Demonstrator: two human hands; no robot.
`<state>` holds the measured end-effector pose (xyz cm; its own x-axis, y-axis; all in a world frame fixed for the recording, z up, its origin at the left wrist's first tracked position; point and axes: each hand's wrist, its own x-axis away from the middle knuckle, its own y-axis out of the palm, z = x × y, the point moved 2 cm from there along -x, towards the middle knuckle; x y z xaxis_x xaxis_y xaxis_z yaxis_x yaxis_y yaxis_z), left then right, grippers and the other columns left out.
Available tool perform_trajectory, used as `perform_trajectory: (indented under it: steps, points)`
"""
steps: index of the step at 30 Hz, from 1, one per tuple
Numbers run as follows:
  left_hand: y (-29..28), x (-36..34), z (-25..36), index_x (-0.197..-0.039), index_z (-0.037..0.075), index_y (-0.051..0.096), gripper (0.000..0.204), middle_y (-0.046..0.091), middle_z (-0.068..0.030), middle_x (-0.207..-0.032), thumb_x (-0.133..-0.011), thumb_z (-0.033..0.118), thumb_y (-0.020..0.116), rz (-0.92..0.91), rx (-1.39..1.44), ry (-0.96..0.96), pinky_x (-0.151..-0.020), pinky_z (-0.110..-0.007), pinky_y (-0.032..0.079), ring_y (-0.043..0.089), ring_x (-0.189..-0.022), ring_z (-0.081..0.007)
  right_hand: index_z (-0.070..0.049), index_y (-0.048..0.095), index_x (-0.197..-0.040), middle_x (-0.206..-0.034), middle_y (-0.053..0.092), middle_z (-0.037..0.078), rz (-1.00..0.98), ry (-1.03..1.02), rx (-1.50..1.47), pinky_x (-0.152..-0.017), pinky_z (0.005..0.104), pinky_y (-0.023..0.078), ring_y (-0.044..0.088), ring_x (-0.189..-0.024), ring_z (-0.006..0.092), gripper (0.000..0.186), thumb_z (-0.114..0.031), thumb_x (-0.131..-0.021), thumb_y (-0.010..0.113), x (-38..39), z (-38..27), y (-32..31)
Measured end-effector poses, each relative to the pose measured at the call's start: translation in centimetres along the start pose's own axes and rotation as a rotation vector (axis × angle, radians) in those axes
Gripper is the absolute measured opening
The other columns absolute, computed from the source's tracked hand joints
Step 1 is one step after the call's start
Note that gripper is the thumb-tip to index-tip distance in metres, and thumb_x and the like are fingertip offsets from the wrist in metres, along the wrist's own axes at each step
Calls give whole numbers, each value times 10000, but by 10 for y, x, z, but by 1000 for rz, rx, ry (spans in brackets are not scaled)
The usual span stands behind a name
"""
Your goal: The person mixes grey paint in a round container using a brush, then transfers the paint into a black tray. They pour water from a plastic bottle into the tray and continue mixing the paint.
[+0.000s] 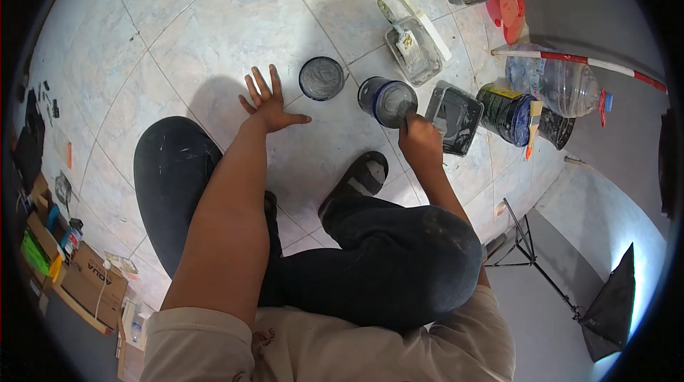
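My left hand (267, 108) hovers over or rests on the tiled floor, fingers spread, holding nothing; which of the two I cannot tell. To its right lies a round lid (322, 79), dark blue at the rim and smeared with grey inside. My right hand (421, 141) is closed at the mouth of a blue-rimmed paint can (368, 96) with grey paint in it. A grey-smeared tool (407, 108) sticks out from its fingers into the can; its kind is not clear. The can appears to lean toward that hand.
A black tray (476, 123) with grey residue sits right of the can. Beyond are a clear tray (430, 67) with a paintbrush (390, 13), a dark paint bucket (493, 113) and a large plastic bottle (570, 90). My shoe (365, 175) is nearby; a light stand (531, 250) stands at right.
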<state>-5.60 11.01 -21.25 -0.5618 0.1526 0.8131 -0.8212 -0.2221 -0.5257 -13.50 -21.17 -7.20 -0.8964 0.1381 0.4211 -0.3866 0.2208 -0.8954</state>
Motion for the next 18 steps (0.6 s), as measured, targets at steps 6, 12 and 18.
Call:
perform_trajectory:
  steps: [6, 12, 18]
  points:
    - [0, 3, -3, -1603, 191, -367, 1777, -391, -313, -1642, -521, 794, 906, 6, 0, -10, -1151, -816, 18, -347, -1525, -520, 23, 683, -1085, -1038, 730, 239, -43, 38, -75, -834, 521, 583, 727, -958, 435, 359, -267, -895, 777, 36, 6, -42]
    - [1, 2, 4, -1586, 144, -385, 1845, -406, -345, -1616, -474, 740, 961, 16, -10, -12, -1143, -826, 7, -351, -1504, -559, 40, 673, -1146, -1136, 705, 264, 267, 84, -246, -881, 480, 550, 693, -1033, 463, 310, -86, -877, 762, 49, 57, -135]
    - [-7, 5, 30, -1601, 143, -362, 1834, -384, -327, -1638, -479, 756, 952, 7, -85, -42, -1194, -770, 0, -324, -1525, -544, 70, 645, -1094, -1136, 664, 278, 657, 63, -337, -813, 431, 557, 678, -925, 445, 163, 33, -937, 623, 82, 64, -213]
